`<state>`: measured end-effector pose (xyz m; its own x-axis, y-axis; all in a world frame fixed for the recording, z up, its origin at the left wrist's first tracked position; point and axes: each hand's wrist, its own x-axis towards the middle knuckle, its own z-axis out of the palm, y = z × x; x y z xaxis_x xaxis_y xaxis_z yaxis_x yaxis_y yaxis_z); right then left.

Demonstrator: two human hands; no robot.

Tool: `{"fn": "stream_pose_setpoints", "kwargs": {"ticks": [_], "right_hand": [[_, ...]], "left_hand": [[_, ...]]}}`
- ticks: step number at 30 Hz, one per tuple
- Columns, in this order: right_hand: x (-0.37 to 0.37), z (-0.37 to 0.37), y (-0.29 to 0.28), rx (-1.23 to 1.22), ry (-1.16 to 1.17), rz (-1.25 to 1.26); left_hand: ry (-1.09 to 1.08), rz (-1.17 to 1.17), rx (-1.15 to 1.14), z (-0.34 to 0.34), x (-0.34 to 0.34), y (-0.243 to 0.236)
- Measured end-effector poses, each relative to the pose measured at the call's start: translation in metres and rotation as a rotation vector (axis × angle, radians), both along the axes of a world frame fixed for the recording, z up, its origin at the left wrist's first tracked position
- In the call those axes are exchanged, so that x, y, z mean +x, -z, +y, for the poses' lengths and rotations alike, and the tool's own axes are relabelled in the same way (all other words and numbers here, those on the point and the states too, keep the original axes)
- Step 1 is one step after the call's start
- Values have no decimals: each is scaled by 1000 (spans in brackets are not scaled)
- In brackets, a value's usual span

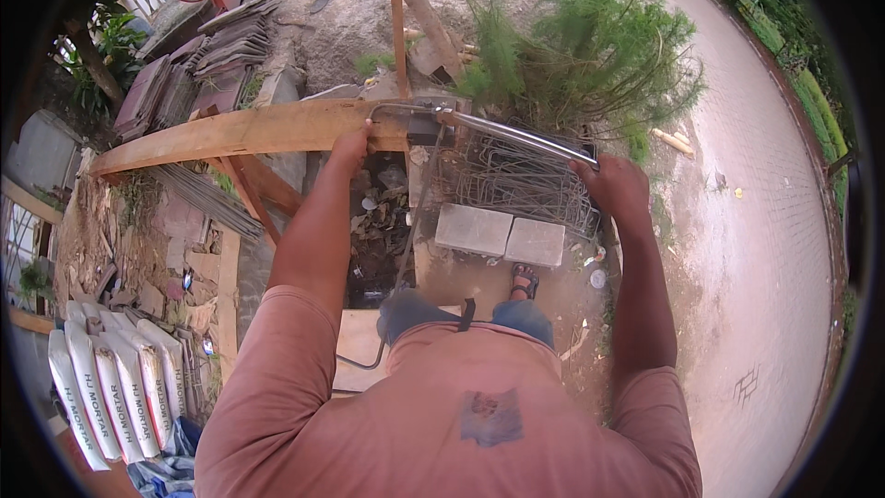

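Observation:
A long wooden beam [258,129] runs across in front of me on slanted wooden legs, with a dark metal block [426,129] at its right end. My right hand [621,190] is closed round the far right end of a long silvery metal lever [516,136], whose other end meets the block. On the beam's near edge, left of the block, my left hand [351,146] is closed on a thin steel rod [396,108] that curves toward the block. Below the block hangs a thin bent rod [419,207], reaching down beside my leg; whether it is the same rod I cannot tell.
Beyond two grey concrete blocks [474,231] lies a heap of bent steel frames [525,186]. A feathery green shrub [590,55] grows behind it. White bags [120,387] are stacked lower left, flat tiles [198,74] upper left. A paved road [747,221] curves along the right.

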<state>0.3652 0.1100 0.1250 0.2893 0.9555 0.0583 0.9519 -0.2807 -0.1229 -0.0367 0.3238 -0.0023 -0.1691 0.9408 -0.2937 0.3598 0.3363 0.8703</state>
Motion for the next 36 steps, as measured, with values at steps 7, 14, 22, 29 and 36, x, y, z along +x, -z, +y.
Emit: {"fn": "stream_pose_setpoints", "kwargs": {"ticks": [7,14,22,29,36], "right_hand": [[-78,-66,11,50,46,131],[-26,-44,16,17,-46,158],[70,21,88,125,-30,466],[156,62,230,-301,216,495],[234,-11,310,-894,489,466]], "left_hand": [[23,-45,-170,-7,-25,-7],[3,-208,-236,-20,-16,-10],[-131,-264,-216,-67,10,-74],[184,135,198,-138,100,-121],[538,432,197,-134,191,-152]]}}
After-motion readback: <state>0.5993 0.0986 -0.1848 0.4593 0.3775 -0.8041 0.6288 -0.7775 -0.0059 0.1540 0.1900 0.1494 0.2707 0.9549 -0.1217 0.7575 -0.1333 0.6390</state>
